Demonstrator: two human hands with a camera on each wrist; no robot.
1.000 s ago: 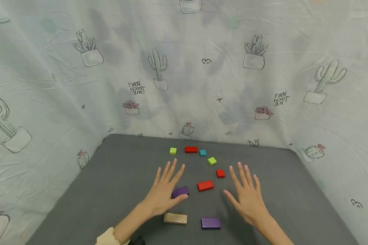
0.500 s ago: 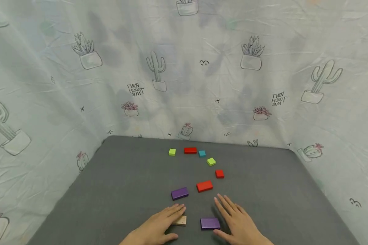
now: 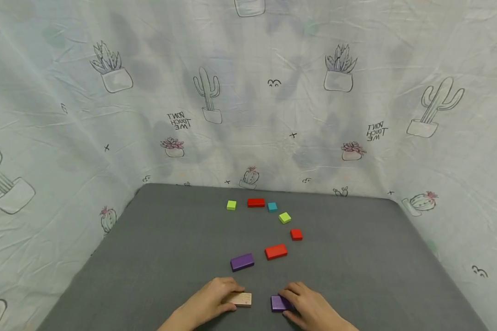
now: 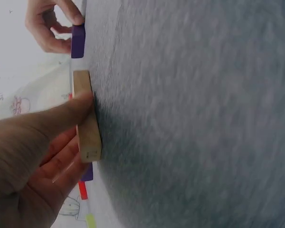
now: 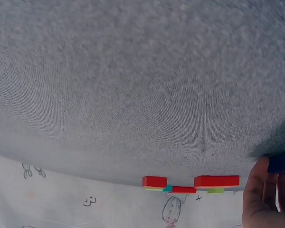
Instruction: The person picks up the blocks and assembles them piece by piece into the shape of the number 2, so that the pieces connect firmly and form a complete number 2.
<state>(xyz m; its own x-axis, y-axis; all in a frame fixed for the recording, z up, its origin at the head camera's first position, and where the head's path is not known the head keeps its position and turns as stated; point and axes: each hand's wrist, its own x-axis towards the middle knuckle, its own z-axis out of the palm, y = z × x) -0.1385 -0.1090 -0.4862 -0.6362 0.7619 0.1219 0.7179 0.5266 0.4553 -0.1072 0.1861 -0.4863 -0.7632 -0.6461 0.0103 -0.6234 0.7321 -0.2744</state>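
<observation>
In the head view my left hand (image 3: 209, 299) grips the left end of a plain wooden block (image 3: 243, 299) lying on the grey cloth. The left wrist view shows its thumb across the near side of that wooden block (image 4: 89, 137) and the fingers on the far side. To the right, my right hand (image 3: 308, 305) pinches a purple block (image 3: 278, 303) between thumb and fingers. Only part of this block (image 5: 282, 161) enters the right wrist view, where it looks dark blue. A gap separates the two held blocks.
Ahead lie another purple block (image 3: 242, 262), a long red block (image 3: 276, 252) and a small red one (image 3: 296, 235). Farther back are two lime cubes (image 3: 285, 218), a teal cube (image 3: 272, 207) and a red block (image 3: 256, 202). A cactus-print curtain (image 3: 248, 115) surrounds the grey table (image 3: 170, 239).
Both hands have come down and back from above the table. Their spread fingers have curled, the left round the wooden block, the right round the near purple block. The other blocks stay put.
</observation>
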